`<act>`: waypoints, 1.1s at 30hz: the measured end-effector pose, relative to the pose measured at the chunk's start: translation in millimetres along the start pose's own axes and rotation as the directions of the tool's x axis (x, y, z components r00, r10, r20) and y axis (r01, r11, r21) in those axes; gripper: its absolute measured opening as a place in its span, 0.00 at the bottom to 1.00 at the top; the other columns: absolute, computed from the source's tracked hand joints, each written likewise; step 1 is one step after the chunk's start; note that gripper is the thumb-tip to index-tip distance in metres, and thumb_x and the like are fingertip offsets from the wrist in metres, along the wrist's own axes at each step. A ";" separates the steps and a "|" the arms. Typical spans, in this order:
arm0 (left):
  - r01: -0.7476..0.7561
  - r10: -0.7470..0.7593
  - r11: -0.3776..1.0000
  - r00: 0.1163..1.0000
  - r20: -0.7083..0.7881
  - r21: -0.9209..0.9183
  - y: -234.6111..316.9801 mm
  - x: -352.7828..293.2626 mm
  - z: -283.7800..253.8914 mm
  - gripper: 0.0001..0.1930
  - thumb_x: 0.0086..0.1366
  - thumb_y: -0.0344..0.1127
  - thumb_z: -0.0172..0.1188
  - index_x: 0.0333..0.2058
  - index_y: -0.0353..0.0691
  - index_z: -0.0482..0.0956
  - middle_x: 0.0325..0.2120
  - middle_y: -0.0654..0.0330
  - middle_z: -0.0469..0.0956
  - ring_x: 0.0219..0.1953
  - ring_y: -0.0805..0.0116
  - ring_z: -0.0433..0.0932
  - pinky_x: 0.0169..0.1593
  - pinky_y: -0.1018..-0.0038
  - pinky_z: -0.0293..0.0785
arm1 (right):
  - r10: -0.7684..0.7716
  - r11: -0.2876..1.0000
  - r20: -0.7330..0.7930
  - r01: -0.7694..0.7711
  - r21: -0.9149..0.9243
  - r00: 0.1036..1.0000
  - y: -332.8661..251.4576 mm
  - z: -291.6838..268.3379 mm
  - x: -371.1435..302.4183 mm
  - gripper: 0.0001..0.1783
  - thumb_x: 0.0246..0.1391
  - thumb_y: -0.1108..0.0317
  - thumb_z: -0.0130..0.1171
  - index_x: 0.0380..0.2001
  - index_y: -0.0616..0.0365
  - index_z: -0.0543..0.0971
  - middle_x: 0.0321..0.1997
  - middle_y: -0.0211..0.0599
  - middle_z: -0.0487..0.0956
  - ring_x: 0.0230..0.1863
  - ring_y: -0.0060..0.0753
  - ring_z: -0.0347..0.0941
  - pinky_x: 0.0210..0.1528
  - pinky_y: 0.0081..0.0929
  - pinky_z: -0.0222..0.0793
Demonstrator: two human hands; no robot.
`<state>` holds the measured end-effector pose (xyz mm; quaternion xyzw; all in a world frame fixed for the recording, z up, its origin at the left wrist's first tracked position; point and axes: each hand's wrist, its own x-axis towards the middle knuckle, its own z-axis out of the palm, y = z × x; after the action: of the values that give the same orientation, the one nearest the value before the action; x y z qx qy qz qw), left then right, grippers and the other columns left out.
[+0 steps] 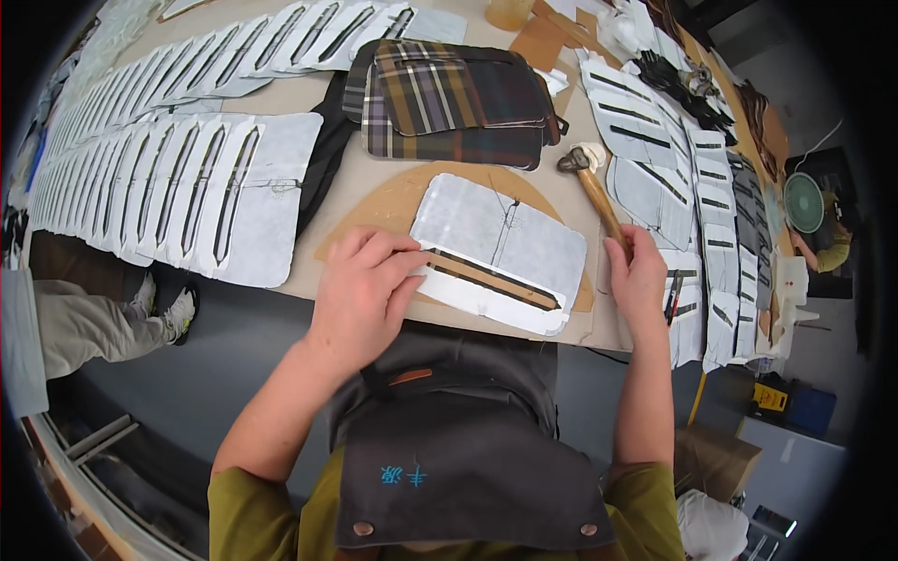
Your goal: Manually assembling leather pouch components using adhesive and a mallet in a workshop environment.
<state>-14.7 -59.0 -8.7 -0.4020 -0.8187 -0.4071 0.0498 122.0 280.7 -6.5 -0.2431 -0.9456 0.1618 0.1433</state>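
A pale grey fabric panel [538,234] with a long slot along its near edge lies on a rounded tan board [374,201] in front of me. Through the slot shows a brown strip between dark edges. At the slot's left end, my left hand [365,285] pinches the panel, thumb and fingers together. My right hand [639,271] is closed round the wooden handle of a hammer [599,198]. Its dark metal head rests beside a small whitish lump, to the right of the panel.
Overlapping rows of similar slotted panels [267,196] cover the left of the table, with more stacked panels [645,131] at the right. Plaid fabric pieces [449,103] are piled behind the board. Dark gloves [687,89] lie far right. Another person's legs [94,323] stand at left.
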 end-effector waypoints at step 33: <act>-0.020 0.016 0.996 0.999 -0.041 -0.085 -15.8 -11.9 6.4 0.13 0.50 0.29 0.76 0.32 0.40 0.80 0.38 0.59 0.82 0.43 0.55 0.77 0.47 0.64 0.73 | -0.058 0.861 0.559 -0.241 0.447 0.827 -94.9 -44.2 -54.7 0.18 0.70 0.60 0.55 0.30 0.63 0.77 0.18 0.35 0.70 0.20 0.24 0.63 0.25 0.27 0.62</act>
<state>-16.1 -67.3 -27.7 -0.4029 -0.7958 -0.4491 0.0527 144.2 184.7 58.7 -0.1867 -0.8577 0.4711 -0.0872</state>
